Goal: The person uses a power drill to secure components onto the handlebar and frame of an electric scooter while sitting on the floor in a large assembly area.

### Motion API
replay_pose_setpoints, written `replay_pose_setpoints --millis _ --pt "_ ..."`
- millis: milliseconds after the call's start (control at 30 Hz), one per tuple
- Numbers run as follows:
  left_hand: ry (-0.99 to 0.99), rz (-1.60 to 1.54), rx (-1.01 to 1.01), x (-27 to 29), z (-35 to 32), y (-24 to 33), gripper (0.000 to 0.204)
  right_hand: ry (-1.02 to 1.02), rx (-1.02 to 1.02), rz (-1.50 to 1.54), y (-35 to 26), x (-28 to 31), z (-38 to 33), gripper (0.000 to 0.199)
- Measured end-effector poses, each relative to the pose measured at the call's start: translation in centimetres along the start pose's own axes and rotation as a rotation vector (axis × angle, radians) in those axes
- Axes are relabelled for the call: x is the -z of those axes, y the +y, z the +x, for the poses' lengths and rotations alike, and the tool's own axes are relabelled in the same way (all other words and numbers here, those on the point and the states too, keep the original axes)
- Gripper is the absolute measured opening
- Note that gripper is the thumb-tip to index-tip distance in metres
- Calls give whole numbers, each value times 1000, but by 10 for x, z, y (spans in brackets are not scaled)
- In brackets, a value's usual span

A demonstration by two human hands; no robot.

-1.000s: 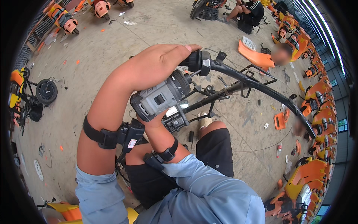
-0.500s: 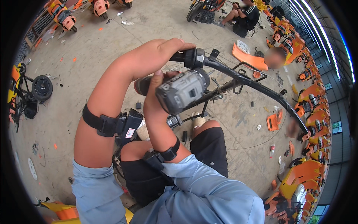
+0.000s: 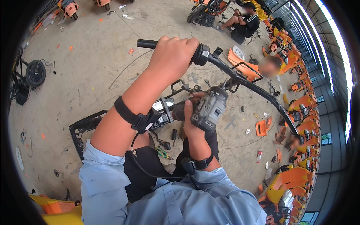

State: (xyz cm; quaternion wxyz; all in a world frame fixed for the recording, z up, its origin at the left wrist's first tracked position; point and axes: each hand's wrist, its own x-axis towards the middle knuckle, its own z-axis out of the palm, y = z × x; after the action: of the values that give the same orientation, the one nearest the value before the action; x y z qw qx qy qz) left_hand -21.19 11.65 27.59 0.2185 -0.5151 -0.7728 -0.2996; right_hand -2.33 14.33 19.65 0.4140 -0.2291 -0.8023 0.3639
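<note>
My left hand [image 3: 173,56] is wrapped round the black handlebar [image 3: 258,87], just inboard of its left end, which sticks out past my fist. Beside it sits a black collar [image 3: 201,54] on the bar. In my right hand [image 3: 192,119] is a grey and black cordless drill [image 3: 210,109], its nose pointing up towards the middle of the handlebar. Whether its tip touches anything there I cannot make out. Below the bar, a dark vehicle frame [image 3: 88,120] shows partly behind my left forearm. Both forearms wear black straps with small devices.
A loose wheel [image 3: 36,73] lies at the left. Orange panels [image 3: 243,64] and a bottle [image 3: 259,155] are on the concrete floor. Rows of orange and yellow vehicles [image 3: 292,176] line the right. A seated person [image 3: 243,23] works at the far side. Pliers [image 3: 163,153] lie near my legs.
My left hand has closed round the handlebar, whose left end now shows beyond it. The drill has moved right and down, its nose turning up towards the bar's middle. The view has shifted.
</note>
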Motion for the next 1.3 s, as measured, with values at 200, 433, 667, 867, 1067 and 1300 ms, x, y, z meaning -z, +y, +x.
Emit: replay_pose_setpoints --millis 200,433,667,867,1067,1300 --pt "-500 81 55 25 42 8 27 -134 34 -71 39 61 -15 33" --pt "-959 -99 117 31 76 -6 26 -315 -222 -25 96 76 -63 45" --pt "-153 49 69 13 14 10 26 -406 -191 61 90 67 -79 51" --pt "270 277 -3 -18 2 23 33 -418 -30 62 41 51 -28 57" --pt "173 201 3 -16 5 15 24 -502 -102 268 8 34 14 59" --pt "-45 31 -42 9 8 -1 35 -468 8 146 13 27 22 64"
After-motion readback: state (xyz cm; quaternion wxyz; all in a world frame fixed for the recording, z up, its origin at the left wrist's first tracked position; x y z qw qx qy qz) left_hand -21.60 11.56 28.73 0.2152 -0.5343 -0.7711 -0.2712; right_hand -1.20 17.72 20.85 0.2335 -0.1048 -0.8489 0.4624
